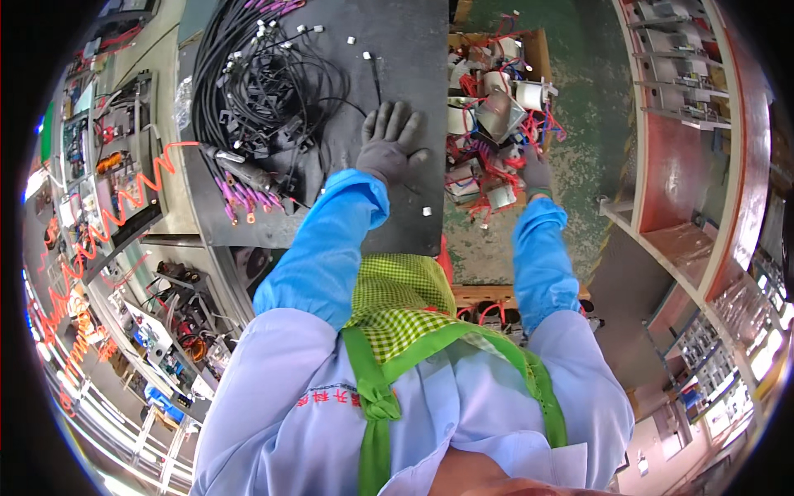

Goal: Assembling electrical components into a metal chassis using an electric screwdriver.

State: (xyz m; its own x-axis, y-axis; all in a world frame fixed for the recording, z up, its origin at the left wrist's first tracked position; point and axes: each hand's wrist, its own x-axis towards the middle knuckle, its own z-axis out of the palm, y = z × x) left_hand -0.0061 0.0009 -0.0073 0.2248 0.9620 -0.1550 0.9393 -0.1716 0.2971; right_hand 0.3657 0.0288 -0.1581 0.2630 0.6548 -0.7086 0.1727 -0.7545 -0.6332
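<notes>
My left hand (389, 147), in a dark grey glove, lies flat on the black tabletop (405, 74) with its fingers spread and nothing in it. Just beyond its fingertips, a thin black cable (376, 80) with a white connector stretches away. My right hand (536, 172), gloved too, reaches down at the near right edge of a box (539, 51) heaped with parts. Its fingers point in among red wires (529, 128) beside silver and white cylindrical components (496, 116). Those fingers are partly hidden, so their grip is unclear.
Left of my left hand lies a large tangle of black cables (269, 91) with white connectors and purple-sleeved ends (236, 198). A dark hand tool (240, 168) with a coiled orange hose (124, 207) rests there. Shelving (728, 165) stands on the right, beyond green floor (595, 124).
</notes>
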